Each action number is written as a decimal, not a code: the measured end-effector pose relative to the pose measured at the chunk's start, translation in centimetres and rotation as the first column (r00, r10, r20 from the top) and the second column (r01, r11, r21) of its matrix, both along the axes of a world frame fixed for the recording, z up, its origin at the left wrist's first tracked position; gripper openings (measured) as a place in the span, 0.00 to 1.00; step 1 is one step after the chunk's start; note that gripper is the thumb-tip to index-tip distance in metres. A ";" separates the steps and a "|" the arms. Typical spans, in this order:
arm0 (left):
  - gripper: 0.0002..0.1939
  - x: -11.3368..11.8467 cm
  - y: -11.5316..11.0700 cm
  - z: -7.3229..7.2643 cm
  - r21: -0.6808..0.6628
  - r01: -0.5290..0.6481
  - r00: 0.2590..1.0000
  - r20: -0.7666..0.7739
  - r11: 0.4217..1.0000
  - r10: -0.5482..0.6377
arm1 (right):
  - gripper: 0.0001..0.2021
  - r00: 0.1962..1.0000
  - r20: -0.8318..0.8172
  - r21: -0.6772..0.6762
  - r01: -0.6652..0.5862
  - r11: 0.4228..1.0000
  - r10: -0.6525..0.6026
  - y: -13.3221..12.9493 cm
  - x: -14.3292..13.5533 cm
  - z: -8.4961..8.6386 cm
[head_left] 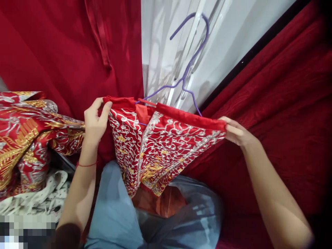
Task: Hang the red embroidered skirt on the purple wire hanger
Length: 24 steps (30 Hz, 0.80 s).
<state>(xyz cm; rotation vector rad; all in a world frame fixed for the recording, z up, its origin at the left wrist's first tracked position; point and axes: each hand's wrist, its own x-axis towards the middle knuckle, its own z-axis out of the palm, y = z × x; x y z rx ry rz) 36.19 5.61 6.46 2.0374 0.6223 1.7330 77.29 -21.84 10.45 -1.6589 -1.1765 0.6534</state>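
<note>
A red garment (160, 141) with silver and gold embroidery is stretched out in front of me, its plain red band at the top. My left hand (95, 121) pinches the band's left end. My right hand (234, 131) grips the band's right end. A purple wire hanger (190, 60) rises out of the garment's top, its hook up against a white panel. The garment's lower part hangs down over my lap and a clear plastic bag (192, 214).
More embroidered red and gold cloth (23, 135) lies heaped at the left, above white dotted fabric (38, 197). A red curtain (70, 45) hangs behind. Red upholstery (285, 103) fills the right side. A white panel (233, 31) stands at the back centre.
</note>
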 end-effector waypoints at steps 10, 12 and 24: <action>0.20 1.6 1.6 1.1 0.017 -0.151 0.984 0.094 0.988 0.149 | 0.32 0.989 0.128 0.505 -0.126 0.854 0.070 -1.0 -5.1 -0.7; 0.24 1.2 1.2 1.8 0.016 -0.164 0.984 0.077 0.986 0.162 | 0.33 0.981 0.181 0.546 -0.163 0.822 0.074 -1.2 -5.8 -0.1; 0.24 -1.0 -0.4 4.9 -0.146 0.202 0.979 0.014 0.968 -0.203 | 0.24 0.972 0.199 0.779 -0.080 0.622 -0.124 -4.0 -11.4 3.4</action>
